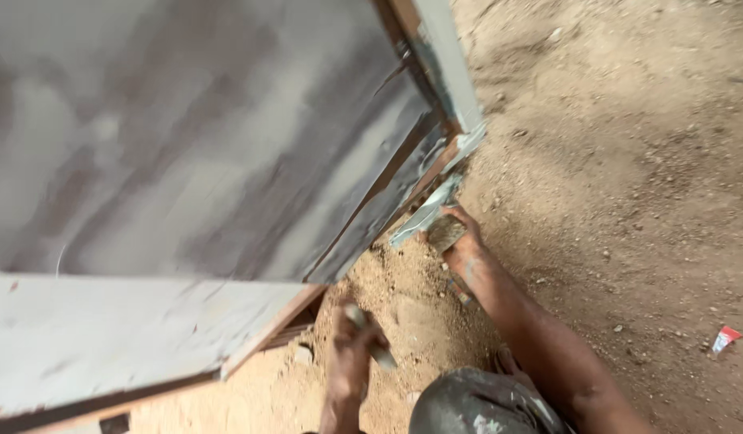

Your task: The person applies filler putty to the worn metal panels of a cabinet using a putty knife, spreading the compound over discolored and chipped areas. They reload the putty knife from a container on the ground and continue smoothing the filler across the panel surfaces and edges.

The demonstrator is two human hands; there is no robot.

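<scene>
Head view: the right hand (pixel 460 245) is pressing a small worn sanding pad (pixel 445 233) against the lower corner of a grey-primed door panel (pixel 195 145), fingers curled closed around it. The left hand (pixel 351 354) is gripping a grey tool handle (pixel 371 341) in a closed fist, hovering over sandy ground (pixel 628 161). A paint-smeared knee (pixel 476 402) is showing below.

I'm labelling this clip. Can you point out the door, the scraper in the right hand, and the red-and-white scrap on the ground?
Door (pixel 187 153), head view, middle of grey panel.
Scraper (pixel 445 233), head view, on its blade.
Scrap (pixel 725 337), head view, its centre.
</scene>
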